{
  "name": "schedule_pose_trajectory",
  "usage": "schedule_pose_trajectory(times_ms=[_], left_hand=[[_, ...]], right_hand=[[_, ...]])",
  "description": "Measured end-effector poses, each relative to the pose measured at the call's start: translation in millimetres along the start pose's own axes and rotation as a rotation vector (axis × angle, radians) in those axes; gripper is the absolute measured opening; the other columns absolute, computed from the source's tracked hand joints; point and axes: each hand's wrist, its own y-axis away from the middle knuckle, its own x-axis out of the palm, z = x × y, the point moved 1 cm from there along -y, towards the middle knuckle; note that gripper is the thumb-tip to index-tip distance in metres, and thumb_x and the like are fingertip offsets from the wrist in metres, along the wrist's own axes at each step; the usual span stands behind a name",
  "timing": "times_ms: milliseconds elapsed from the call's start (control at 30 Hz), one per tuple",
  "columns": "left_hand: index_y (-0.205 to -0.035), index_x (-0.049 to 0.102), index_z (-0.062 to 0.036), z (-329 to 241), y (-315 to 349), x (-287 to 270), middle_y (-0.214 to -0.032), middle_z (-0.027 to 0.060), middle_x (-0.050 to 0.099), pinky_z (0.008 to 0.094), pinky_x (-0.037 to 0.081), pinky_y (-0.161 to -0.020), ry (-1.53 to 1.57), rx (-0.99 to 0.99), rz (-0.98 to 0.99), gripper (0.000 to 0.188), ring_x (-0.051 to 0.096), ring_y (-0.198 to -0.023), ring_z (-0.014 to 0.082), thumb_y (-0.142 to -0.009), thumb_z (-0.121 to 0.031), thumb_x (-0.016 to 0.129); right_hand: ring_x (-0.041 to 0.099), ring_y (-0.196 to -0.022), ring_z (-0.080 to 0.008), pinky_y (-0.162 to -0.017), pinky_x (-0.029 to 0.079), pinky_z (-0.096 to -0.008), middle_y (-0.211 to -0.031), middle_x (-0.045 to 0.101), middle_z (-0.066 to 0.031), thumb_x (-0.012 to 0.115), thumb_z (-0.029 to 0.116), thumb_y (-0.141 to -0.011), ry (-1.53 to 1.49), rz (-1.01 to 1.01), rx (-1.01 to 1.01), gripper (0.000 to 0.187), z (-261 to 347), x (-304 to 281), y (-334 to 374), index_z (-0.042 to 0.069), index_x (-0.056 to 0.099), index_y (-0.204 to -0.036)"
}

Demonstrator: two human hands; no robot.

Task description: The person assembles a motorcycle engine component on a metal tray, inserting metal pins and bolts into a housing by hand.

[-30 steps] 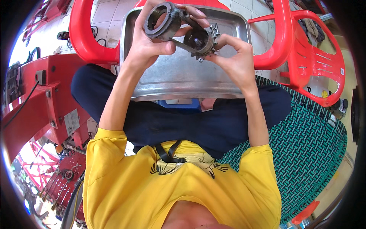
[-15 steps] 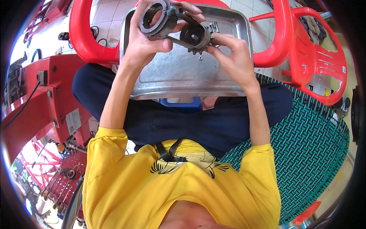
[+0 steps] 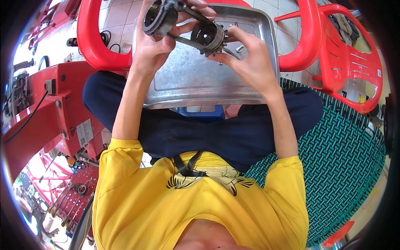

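Observation:
Above the tray, my left hand (image 3: 151, 52) is closed round a dark metal part with two rings (image 3: 162, 21) joined by bars. It grips the larger ring end, its thumb below and its fingers behind. The smaller ring end points right and carries a toothed rim (image 3: 216, 43). My right hand (image 3: 255, 62) is closed at this toothed end, index finger above and thumb below. A thin metal piece (image 3: 230, 52) shows between these fingers; its kind is unclear. Small bolts (image 3: 239, 48) lie in the metal tray (image 3: 208, 100) behind my right fingers.
The tray rests between the arms of a red plastic chair (image 3: 93, 46). Another red chair (image 3: 354, 54) stands at the right. Beside my crossed legs lies a green woven seat (image 3: 341, 166). At the left are a red metal frame (image 3: 37, 112) and a perforated red panel (image 3: 85, 183) with tools.
Both hands and the two-ring part have shifted slightly left. The part has turned a little. My right fingers have spread round the toothed end, and the thin metal piece has come into view.

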Motion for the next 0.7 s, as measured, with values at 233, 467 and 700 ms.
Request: schedule_pose_trajectory(times_ms=[233, 467, 700], left_hand=[[-0.139, 0.052, -0.0091, -2, 1, 2, -0.132, 0.0165, 0.060, 0.0589, 0.040, -0.112, 0.067, -0.002, 0.002, 0.090, 0.056, -0.127, 0.0409, -0.069, -0.055, 0.085], [-0.137, 0.051, -0.0083, -8, -2, 3, -0.130, 0.0183, 0.061, 0.0594, 0.041, -0.111, -0.048, -0.071, 0.042, 0.091, 0.057, -0.127, 0.0402, -0.068, -0.057, 0.085], [-0.137, 0.051, -0.0098, -6, 0, 5, -0.132, 0.0157, 0.059, 0.0627, 0.041, -0.110, -0.048, -0.051, 0.023, 0.093, 0.058, -0.125, 0.0394, -0.067, -0.060, 0.085]], right_hand=[[0.068, -0.087, -0.0305, -0.087, 0.048, -0.0384, -0.092, 0.074, -0.0104, 0.083, 0.019, -0.075, 0.119, 0.002, 0.014, 0.029, -2, 0, 5, 0.004, 0.071, -0.097], [0.067, -0.086, -0.0305, -0.087, 0.046, -0.0389, -0.089, 0.074, -0.0083, 0.082, 0.021, -0.076, 0.157, 0.026, -0.066, 0.025, -6, 1, 5, 0.005, 0.072, -0.093], [0.067, -0.086, -0.0320, -0.086, 0.046, -0.0397, -0.086, 0.073, -0.0117, 0.085, 0.018, -0.071, 0.064, 0.054, -0.075, 0.029, -11, 2, 2, 0.004, 0.071, -0.093]])
